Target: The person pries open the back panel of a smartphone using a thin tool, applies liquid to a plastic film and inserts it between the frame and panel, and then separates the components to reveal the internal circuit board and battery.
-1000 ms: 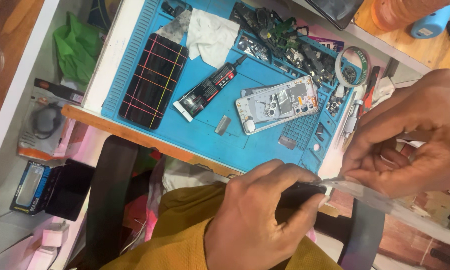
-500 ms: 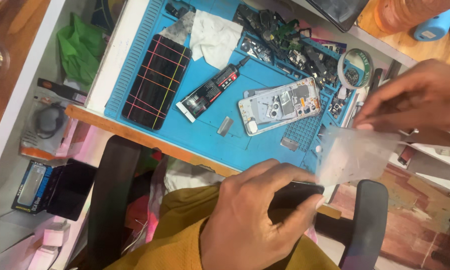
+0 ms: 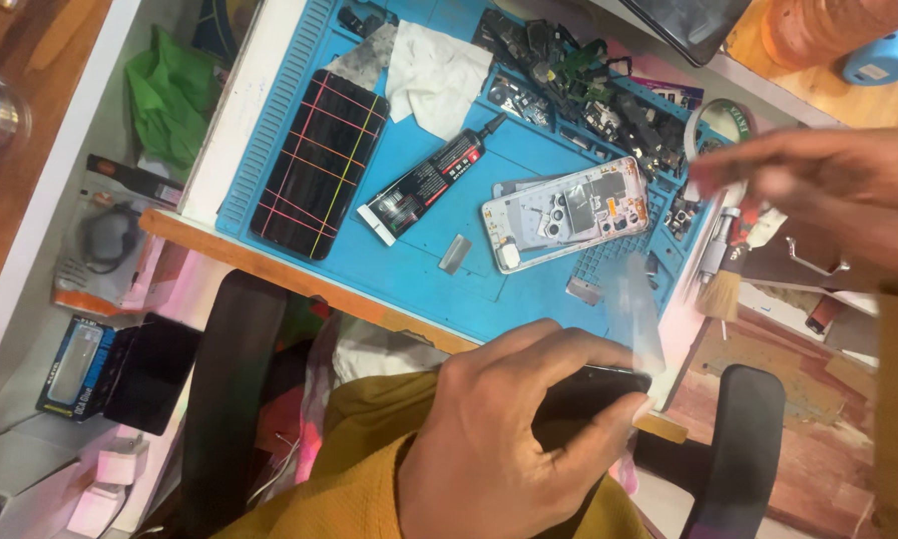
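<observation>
My left hand (image 3: 509, 429) grips a slim black phone (image 3: 594, 384) over my lap, thumb along its lower edge. A clear protective film (image 3: 634, 309) stands up from the phone's right end, blurred and free at its top. My right hand (image 3: 818, 190) hovers blurred above and to the right of the film, fingers stretched out, not touching it. On the blue work mat (image 3: 449, 289) beyond lie an opened phone frame (image 3: 566, 213), a black glue tube (image 3: 424, 185) and a black screen panel (image 3: 319, 165) with coloured lines.
A white cloth (image 3: 439, 75) and a heap of small phone parts (image 3: 589, 70) sit at the mat's far side. A brush (image 3: 720, 284) and a tape roll (image 3: 733, 115) lie at its right edge. Black chair armrests (image 3: 234, 389) flank my lap. A green bag (image 3: 170, 95) lies far left.
My right hand pulled the clear film off the black phone, then let go and rose up to the right. The film now stands loose at the phone's end. My left hand kept its grip.
</observation>
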